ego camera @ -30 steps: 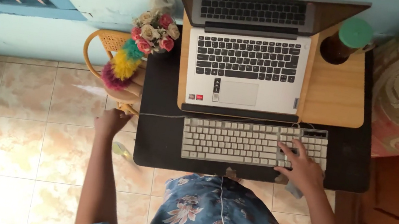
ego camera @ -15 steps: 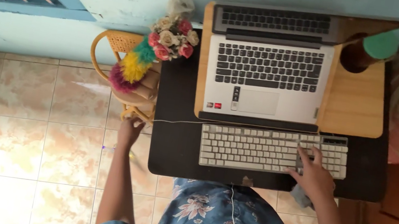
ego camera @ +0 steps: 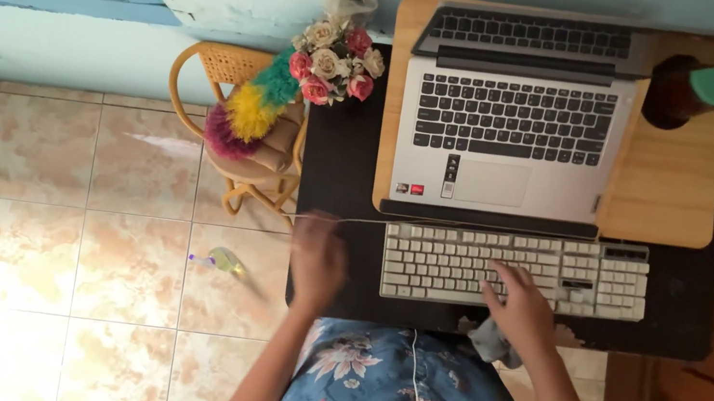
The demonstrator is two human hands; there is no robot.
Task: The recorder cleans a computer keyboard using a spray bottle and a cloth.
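Keyboard [ego camera: 516, 272] long axis left-right; right hand [ego camera: 522, 308] fingers spread on keys; left hand [ego camera: 317, 260] blurred.

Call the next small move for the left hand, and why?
Probably slide the left hand right onto the keyboard. It hovers blurred over the black desk just left of the keys, touching none, while the right hand already rests on them. A grey cloth sits under the right wrist.
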